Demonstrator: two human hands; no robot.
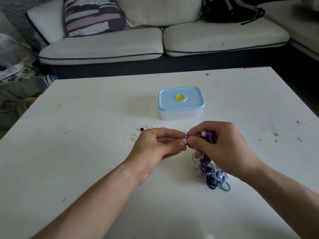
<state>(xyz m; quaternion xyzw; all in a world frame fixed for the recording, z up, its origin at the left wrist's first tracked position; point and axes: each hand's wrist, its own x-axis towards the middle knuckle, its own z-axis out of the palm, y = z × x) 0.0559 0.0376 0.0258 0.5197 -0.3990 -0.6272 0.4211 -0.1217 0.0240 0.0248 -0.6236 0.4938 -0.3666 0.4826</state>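
Pinching a white ear tip (pixel 184 140), the left hand (pixel 155 146) meets the right hand (pixel 221 145). That one grips purple earphones (pixel 209 136) above tangled cables (pixel 212 175)

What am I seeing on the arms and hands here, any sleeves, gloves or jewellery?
Nothing worn shows. The left hand and right hand are bare: no gloves, no rings on the visible fingers. The left forearm and right forearm are bare too, with no sleeve, watch or band up to the frame's edge.

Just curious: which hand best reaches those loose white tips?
Probably left: the left hand, pinching just the earbud tip, is beside the loose white tips; the right hand holds the purple earphones.
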